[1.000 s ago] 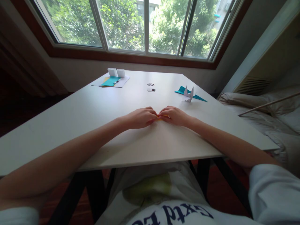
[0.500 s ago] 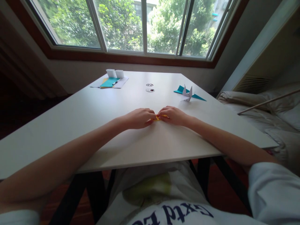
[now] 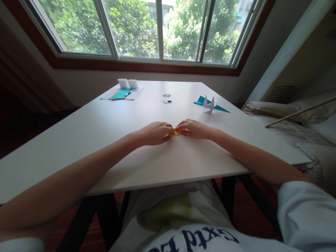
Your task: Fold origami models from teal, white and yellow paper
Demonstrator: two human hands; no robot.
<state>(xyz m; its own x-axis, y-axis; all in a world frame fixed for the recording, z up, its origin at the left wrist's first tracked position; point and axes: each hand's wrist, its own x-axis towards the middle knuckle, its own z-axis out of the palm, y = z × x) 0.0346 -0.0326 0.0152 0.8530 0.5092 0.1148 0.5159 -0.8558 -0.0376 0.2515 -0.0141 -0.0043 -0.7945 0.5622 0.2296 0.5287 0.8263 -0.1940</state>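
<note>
A small piece of folded yellow paper (image 3: pixel 177 132) lies low on the white table (image 3: pixel 157 161), mostly covered by my fingers. From the left, my left hand (image 3: pixel 159 133) grips its left end between thumb and fingers. My right hand (image 3: pixel 193 128) pinches the right end, fingertips close to those of the left. Only a short yellow strip shows between the two hands, so the paper's full shape is hidden.
A white folded paper figure (image 3: pixel 209 105) and a teal paper plane (image 3: pixel 222 109) sit at the back right. At the back left are teal paper sheets (image 3: pixel 122 93), a pen (image 3: pixel 128 93) and two white paper boxes (image 3: pixel 133 84). A round table insert (image 3: pixel 167 102) lies between.
Slightly more of the yellow paper shows between my fingers. Both hands stay in nearly the same place, and the camera view has shifted a little.
</note>
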